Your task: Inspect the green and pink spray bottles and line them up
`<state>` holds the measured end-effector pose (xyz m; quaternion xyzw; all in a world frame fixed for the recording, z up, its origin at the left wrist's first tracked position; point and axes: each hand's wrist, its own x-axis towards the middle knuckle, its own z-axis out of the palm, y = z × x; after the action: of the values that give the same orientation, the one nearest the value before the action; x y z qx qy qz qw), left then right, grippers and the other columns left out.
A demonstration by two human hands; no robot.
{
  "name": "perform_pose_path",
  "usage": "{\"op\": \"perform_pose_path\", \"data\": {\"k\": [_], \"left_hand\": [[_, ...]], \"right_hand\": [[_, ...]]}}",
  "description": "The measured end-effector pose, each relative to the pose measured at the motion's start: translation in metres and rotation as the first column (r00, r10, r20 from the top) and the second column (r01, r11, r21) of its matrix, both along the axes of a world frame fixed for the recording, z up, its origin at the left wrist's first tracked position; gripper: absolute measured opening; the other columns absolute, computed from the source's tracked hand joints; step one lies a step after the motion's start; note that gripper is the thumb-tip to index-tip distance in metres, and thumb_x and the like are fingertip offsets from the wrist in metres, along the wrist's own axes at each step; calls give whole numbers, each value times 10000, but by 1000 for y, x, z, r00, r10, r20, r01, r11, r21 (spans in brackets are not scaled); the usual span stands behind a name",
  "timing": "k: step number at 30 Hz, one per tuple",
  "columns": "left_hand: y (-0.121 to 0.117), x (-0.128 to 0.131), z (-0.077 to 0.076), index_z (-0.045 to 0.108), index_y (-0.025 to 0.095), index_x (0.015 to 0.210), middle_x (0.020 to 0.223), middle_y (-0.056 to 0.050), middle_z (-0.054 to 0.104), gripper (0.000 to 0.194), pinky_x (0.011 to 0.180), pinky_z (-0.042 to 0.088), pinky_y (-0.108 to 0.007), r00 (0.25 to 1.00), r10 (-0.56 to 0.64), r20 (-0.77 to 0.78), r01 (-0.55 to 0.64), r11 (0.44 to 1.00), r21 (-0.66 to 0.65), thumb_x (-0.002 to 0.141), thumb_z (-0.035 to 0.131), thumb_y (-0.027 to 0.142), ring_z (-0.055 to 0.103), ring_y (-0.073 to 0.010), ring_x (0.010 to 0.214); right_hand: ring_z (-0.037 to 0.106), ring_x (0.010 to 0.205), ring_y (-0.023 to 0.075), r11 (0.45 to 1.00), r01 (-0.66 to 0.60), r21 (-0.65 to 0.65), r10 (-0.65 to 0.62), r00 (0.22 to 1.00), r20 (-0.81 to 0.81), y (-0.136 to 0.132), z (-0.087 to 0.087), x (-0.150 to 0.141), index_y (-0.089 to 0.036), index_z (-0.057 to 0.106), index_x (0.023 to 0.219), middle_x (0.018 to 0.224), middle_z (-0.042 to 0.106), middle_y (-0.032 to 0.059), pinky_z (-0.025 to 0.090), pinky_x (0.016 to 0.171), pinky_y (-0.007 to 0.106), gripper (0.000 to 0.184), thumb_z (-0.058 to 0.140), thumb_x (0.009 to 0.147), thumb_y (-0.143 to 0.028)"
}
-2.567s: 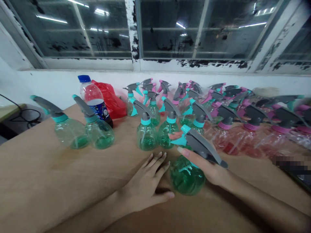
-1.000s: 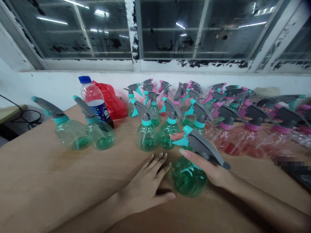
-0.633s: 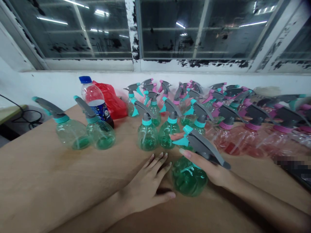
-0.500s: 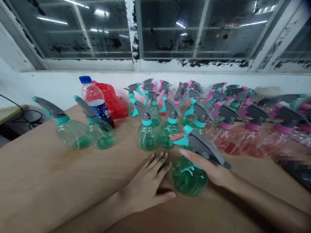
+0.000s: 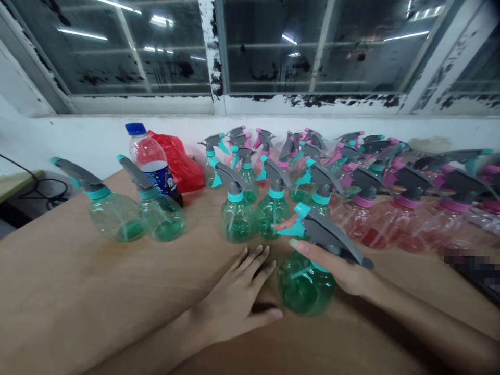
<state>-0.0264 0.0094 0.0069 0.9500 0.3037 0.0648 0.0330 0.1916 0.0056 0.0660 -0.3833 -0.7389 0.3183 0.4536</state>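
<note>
My right hand (image 5: 344,271) is wrapped round the neck of a green spray bottle (image 5: 307,289) with a grey head and turquoise trigger and nozzle. The thumb lies across the neck; a fingertip shows beside the trigger, and the other fingers are hidden behind. The nozzle points to the upper left. My left hand (image 5: 238,297) lies flat on the wooden table (image 5: 148,291), fingers stretched, just left of that bottle and holding nothing. Two more green spray bottles (image 5: 237,221) (image 5: 272,213) stand right behind my hands.
Rows of pink-collared and turquoise-collared spray bottles, such as a pink one (image 5: 361,224), fill the back right. At left stand two green spray bottles (image 5: 161,216) (image 5: 117,216), a large blue-capped bottle (image 5: 146,151) and a red plastic bag (image 5: 179,161). A dark object (image 5: 472,271) lies at the right edge.
The held spray bottle has tilted very slightly, and the fingertip beside its trigger has shifted a little lower. My left hand stays in place.
</note>
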Motion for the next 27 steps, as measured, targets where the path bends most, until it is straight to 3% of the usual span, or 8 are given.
{"op": "perform_pose_path", "data": {"k": [3,8,13,19,27], "left_hand": [[0,0,0,284,99,1453,1500,-174,246,781,1104,201,-482,1000,-5,15,5,1000,-5,910,411,646,206,-309,1385],[0,0,1,301,89,1444,1499,-181,238,779,1103,206,-492,1000,-5,27,6,1000,-27,907,425,640,200,-312,1386],[-1,0,3,321,85,1435,1493,-178,260,773,1108,197,-491,1000,-5,30,7,999,-44,909,417,643,196,-313,1386],[-1,1,4,321,68,1433,1498,-178,243,782,1116,179,-480,1000,-2,-5,2,999,-35,916,388,651,164,-296,1396],[-2,1,6,322,69,1433,1503,-181,225,789,1111,189,-479,999,4,-34,-6,999,-45,908,407,652,157,-298,1397]], "right_hand": [[633,820,200,999,35,18,-34,999,-40,-1,0,-1,-271,590,1117,994,675,17,506,785,379,285,598,840,-336],[622,1004,238,999,29,15,-28,997,-66,-1,-2,-2,-278,579,1171,1069,670,30,489,900,420,330,594,843,-313],[646,937,224,1000,13,13,-12,999,-45,0,-3,-2,-291,584,1171,1000,684,15,514,850,404,314,592,858,-308],[604,1085,226,1000,1,14,0,995,-95,1,-4,-2,-268,586,1141,1153,653,27,465,958,408,291,606,852,-294],[627,1025,226,1000,10,4,-10,997,-77,0,-1,-3,-290,599,1092,1068,674,12,489,917,407,249,608,843,-293]]}}
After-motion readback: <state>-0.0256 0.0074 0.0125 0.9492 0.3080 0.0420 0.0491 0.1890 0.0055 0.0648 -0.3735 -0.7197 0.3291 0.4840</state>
